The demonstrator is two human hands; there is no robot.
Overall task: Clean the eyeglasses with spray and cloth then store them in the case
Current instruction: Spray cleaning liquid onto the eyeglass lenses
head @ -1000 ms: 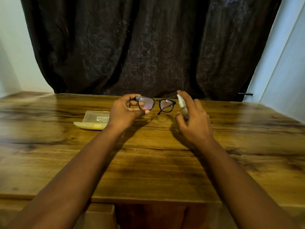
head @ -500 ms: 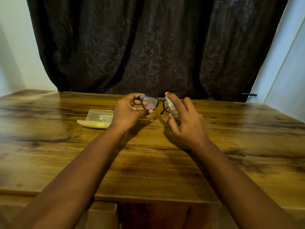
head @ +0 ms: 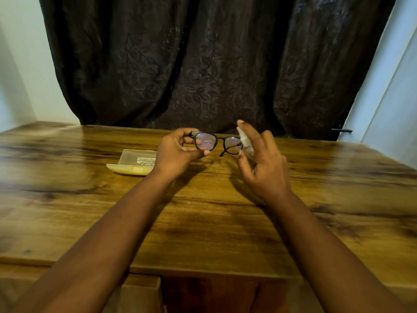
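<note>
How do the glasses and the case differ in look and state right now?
The glasses have a thin black frame; the case is a pale yellowish, translucent shell. The glasses are held off the table by the left hand; the case lies on it, untouched. The glasses sit centre; the case lies further left.

A wooden table (head: 203, 222) with dark grain streaks carries the things. An open, pale yellowish eyeglass case (head: 133, 162) lies directly on it, left of centre toward the far edge, its printed lid facing up.
</note>
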